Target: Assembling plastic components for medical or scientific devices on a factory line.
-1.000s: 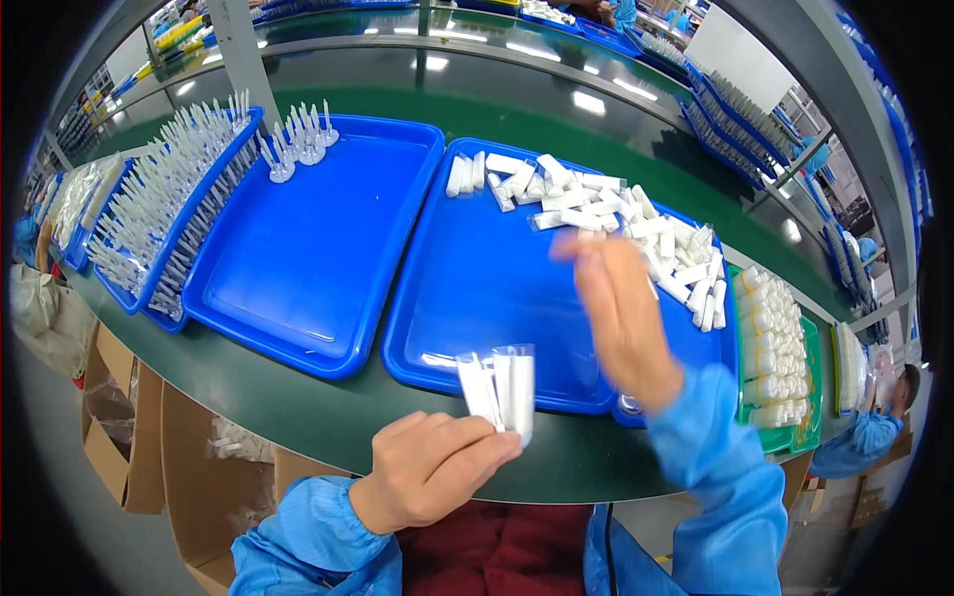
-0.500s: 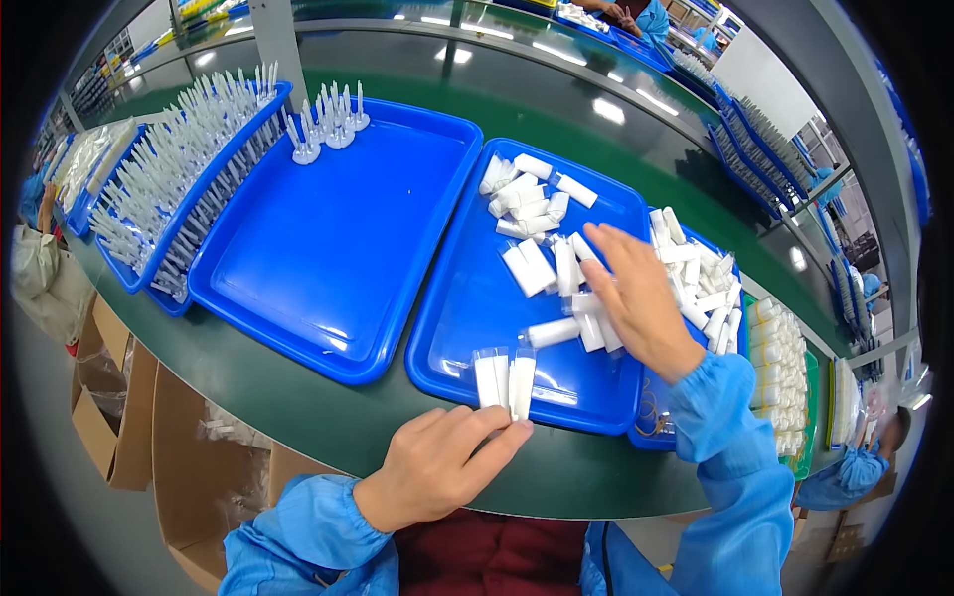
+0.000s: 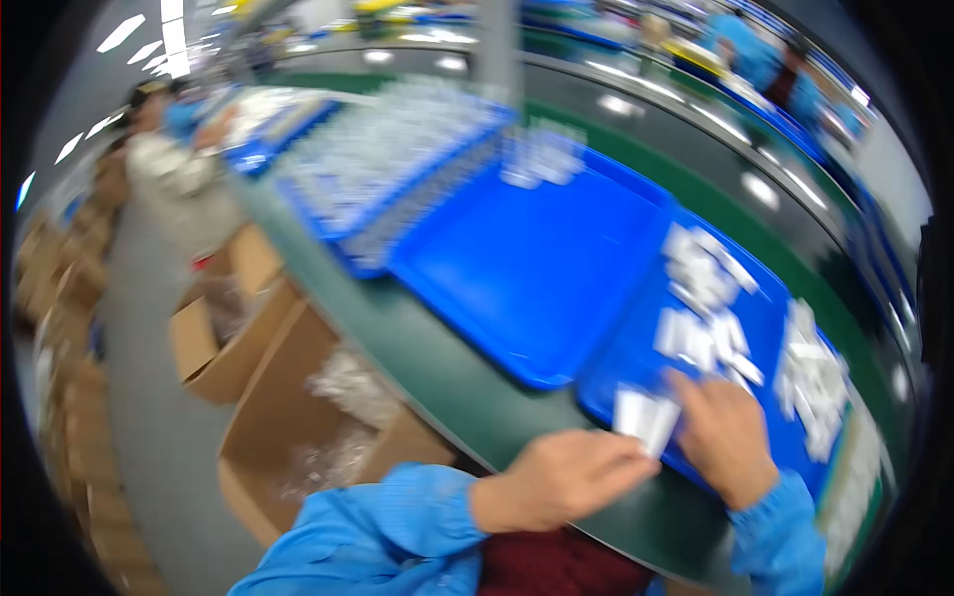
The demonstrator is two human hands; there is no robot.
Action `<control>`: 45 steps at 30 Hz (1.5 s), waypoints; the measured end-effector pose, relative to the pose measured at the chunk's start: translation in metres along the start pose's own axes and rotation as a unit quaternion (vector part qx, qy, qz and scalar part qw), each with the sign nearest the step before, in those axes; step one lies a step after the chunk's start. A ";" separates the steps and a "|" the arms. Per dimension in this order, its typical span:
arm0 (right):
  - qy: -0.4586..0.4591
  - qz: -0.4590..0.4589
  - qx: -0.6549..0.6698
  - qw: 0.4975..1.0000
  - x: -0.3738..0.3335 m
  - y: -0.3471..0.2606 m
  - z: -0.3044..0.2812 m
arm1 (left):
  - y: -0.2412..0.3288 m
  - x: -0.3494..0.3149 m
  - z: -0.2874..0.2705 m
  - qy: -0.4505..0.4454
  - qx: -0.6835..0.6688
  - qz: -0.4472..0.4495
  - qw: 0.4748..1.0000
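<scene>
My left hand (image 3: 561,482), in front of the right blue tray (image 3: 608,370), pinches several small white pieces in clear sleeves (image 3: 644,419) by their lower ends. They stand fanned upward from the fingertips. Close beside them, over the tray's near part, is my right hand (image 3: 727,437). Motion smears its fingers, so whether it grips anything does not show. More white sleeved pieces (image 3: 696,338) lie loose in that tray beyond my right hand.
Left of it is another blue tray (image 3: 527,268), with a few clear upright spiked parts (image 3: 545,154) in its far corner. Stacked trays of such parts (image 3: 383,164) stand further left. More white pieces (image 3: 810,382) lie at right. Open cardboard boxes (image 3: 268,437) stand below the table edge.
The view has swung left, so the trays appear further right. My right hand has come from the loose pieces to beside the ones in my left hand, which keeps its pinch.
</scene>
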State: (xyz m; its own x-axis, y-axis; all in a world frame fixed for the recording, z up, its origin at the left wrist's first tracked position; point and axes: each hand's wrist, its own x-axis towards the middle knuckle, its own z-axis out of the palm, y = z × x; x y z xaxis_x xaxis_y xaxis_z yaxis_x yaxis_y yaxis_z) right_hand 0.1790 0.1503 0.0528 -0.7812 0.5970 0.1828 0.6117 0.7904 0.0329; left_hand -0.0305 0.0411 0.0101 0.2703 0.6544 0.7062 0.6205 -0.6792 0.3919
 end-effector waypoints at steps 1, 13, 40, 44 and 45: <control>0.014 0.044 0.052 0.998 -0.003 0.003 -0.006 | 0.006 0.001 -0.004 -0.018 -0.002 -0.004 1.000; 0.211 0.323 0.611 0.692 -0.053 -0.044 -0.024 | 0.046 0.013 -0.001 -0.057 -0.105 0.044 0.992; 0.315 0.219 0.418 0.823 -0.140 -0.073 -0.012 | 0.071 0.003 0.032 -0.083 -0.311 -0.140 0.936; 0.286 0.148 0.424 0.847 -0.149 -0.083 0.003 | 0.075 0.002 0.036 -0.268 -0.712 -0.491 0.425; 0.290 0.116 0.374 0.873 -0.148 -0.078 0.002 | 0.080 0.003 0.034 -0.264 -0.670 -0.508 0.473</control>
State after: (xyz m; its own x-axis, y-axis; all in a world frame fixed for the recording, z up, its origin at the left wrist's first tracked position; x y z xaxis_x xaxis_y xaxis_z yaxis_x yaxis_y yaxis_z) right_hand 0.2469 0.0004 0.0215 -0.3198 0.7541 0.5736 0.3224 0.6559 -0.6826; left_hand 0.0451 -0.0005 0.0237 0.6996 0.6204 -0.3545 -0.3004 0.7055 0.6419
